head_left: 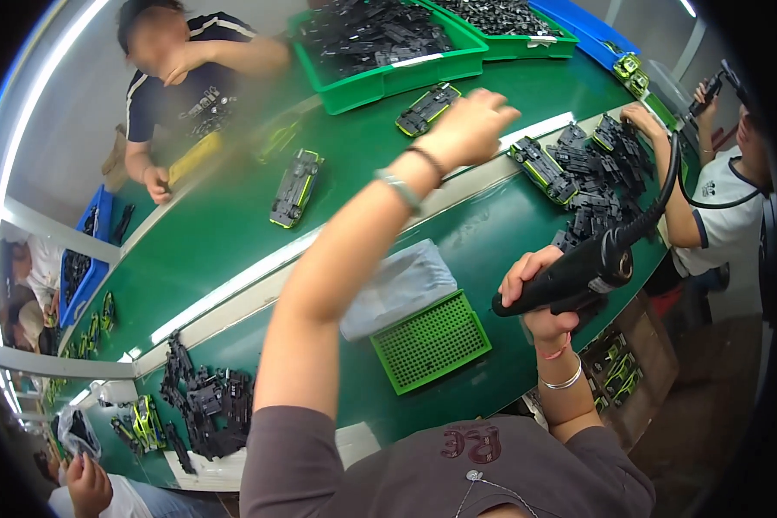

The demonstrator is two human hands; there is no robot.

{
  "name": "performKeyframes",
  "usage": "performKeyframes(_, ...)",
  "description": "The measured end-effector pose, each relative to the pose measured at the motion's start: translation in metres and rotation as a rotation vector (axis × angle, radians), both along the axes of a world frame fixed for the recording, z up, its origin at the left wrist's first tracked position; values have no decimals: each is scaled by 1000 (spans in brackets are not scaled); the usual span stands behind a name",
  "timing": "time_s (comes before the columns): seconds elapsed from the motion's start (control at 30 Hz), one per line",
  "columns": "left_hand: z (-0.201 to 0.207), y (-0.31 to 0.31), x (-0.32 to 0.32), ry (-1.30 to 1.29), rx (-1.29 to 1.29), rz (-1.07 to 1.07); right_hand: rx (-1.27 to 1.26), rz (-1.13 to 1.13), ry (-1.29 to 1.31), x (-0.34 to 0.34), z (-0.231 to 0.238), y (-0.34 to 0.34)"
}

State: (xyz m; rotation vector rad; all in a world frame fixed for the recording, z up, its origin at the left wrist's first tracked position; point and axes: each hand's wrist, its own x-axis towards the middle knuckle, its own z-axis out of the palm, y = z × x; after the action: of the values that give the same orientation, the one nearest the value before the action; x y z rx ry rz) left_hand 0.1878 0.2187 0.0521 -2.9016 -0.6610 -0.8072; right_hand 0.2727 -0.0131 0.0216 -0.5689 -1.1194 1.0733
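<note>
My left hand (479,129) reaches over the green belt with its fingers loosely bent and apart, and nothing shows in them. Beside its wrist lies an upturned toy car (427,109), black underneath with lime-green edges. My right hand (535,289) is wrapped round a black electric screwdriver (574,276) with a cable at its back end. Another upturned toy car (544,170) rests at the right, by a pile of black plastic parts (600,211). Farther left on the belt is a third upturned toy car (297,188).
A green perforated basket (432,343) with a clear plastic bag (401,289) is in front of me. Black parts (211,401) are heaped at left. Green bins (397,82) of parts stand at the far side. Co-workers sit across (190,95) and at right (725,203).
</note>
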Motion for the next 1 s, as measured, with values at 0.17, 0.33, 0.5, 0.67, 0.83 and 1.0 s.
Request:
performKeyframes(0.17, -32, -7, 66, 228, -244, 51, -18, -49, -16, -6, 0, 5)
performKeyframes(0.33, -32, -19, 51, 300, -131, 78, 43, -136, -88, -3, -6, 2)
performKeyframes(0.5, 0, -65, -105, 184, -17, 276, -4, 4, -90, 16, -13, 5)
performKeyframes(0.67, 20, -201, -333, -181, -33, 961, -41, -20, -108, 6, -2, -3)
performKeyframes(0.83, 20, -369, -447, -368, -17, 1818, 0, -75, -252, -4, 2, -9)
performKeyframes(1.0, -20, -449, -508, -188, 36, 2231, 26, -40, -255, -6, -3, -12)
